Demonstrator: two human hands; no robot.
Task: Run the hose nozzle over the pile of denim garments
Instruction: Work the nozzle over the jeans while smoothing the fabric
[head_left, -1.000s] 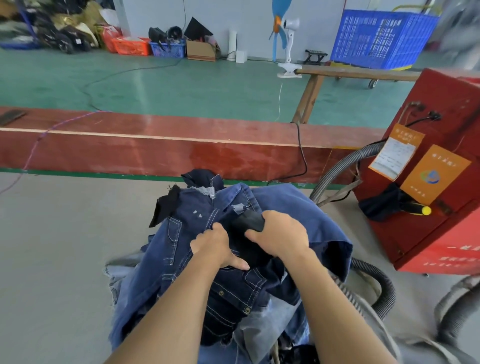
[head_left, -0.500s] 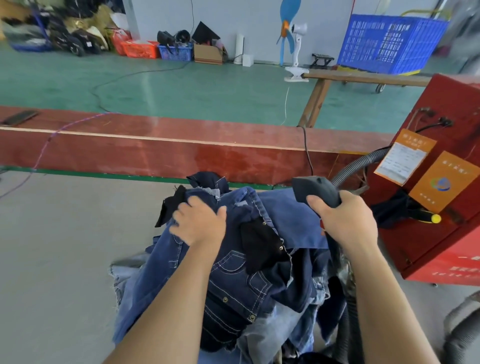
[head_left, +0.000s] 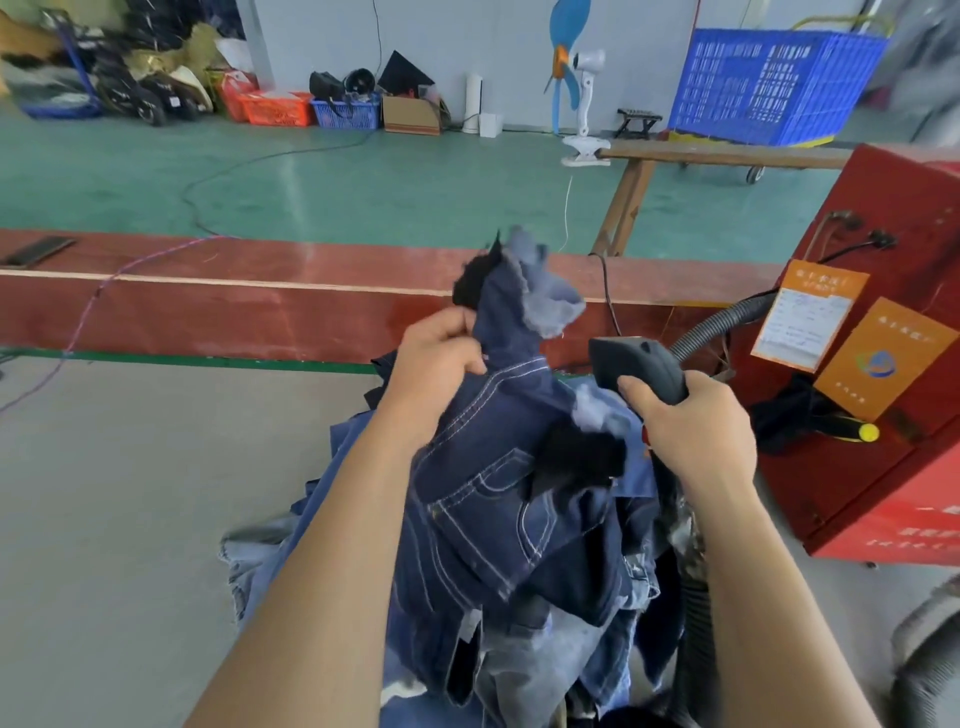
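Note:
A pile of denim garments (head_left: 524, 613) lies on the grey table in front of me. My left hand (head_left: 439, 358) grips the top dark-blue denim garment (head_left: 511, 499) and holds its upper end raised above the pile. My right hand (head_left: 693, 431) is closed around the dark grey hose nozzle (head_left: 636, 364), which sits just right of the lifted garment, its tip pointing left toward the cloth. A corrugated grey hose (head_left: 717, 325) runs from behind the nozzle to the red machine.
A red machine (head_left: 893, 405) with orange labels stands close on the right. More grey hose (head_left: 930, 660) lies at the lower right. A long red bench (head_left: 234, 306) runs across behind the pile. A blue crate (head_left: 769, 85) and a wooden bench stand farther back.
My right hand pulled the nozzle out of the pile and brought it up to the right. My left hand took hold of the top garment and lifted it upward.

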